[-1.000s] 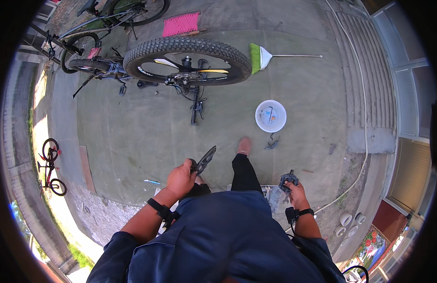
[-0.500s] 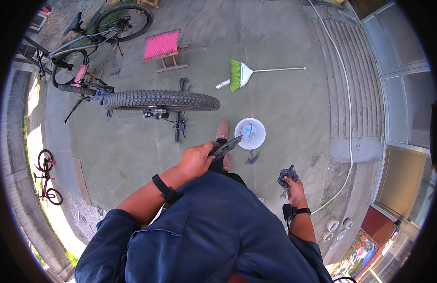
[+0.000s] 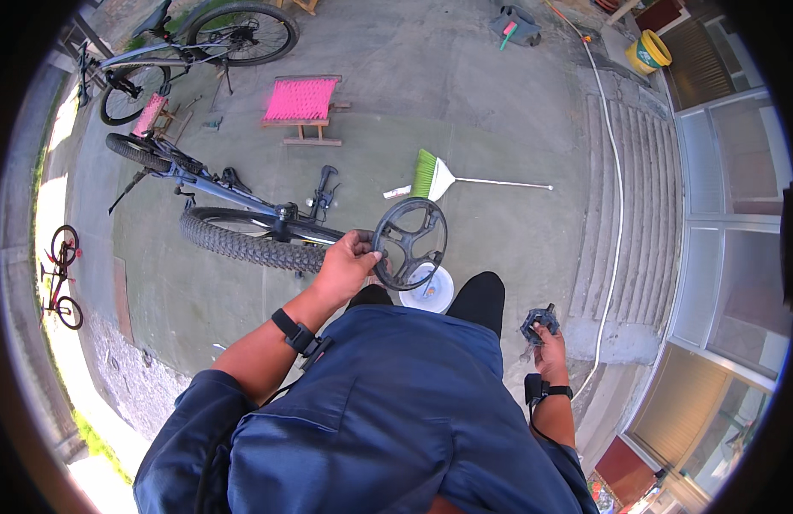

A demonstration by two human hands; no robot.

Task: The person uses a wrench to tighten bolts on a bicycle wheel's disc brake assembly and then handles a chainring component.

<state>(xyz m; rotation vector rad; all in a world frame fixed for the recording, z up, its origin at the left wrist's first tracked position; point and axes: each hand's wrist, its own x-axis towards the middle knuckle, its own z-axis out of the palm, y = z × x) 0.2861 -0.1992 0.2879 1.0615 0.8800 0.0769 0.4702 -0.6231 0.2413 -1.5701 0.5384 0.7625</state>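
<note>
My left hand [image 3: 347, 270] grips the edge of a black chainring guard [image 3: 408, 243], a spoked ring held upright in front of me. Out to the right, my right hand [image 3: 551, 349] is closed round a dark bicycle pedal [image 3: 539, 320]. A wrench-like metal tool [image 3: 527, 354] shows faintly under that pedal; its grip is partly hidden. Behind and below the guard stands a white bucket [image 3: 446, 295] with small items inside. A bicycle [image 3: 234, 193] lies just left of the guard, its knobby tyre [image 3: 242, 246] reaching close to my left hand.
A pink woven stool [image 3: 301, 101] stands ahead. A green broom [image 3: 425, 175] with a white handle lies front right. Another bicycle [image 3: 234, 38] is at the far left. A pale hose [image 3: 617, 188] runs beside steps [image 3: 634, 206] on the right. A yellow bucket [image 3: 648, 53] stands far right.
The chainring guard has turned from edge-on to face me and risen away from my body, in my left hand. My right hand keeps the pedal. My legs have shifted and the view has tilted.
</note>
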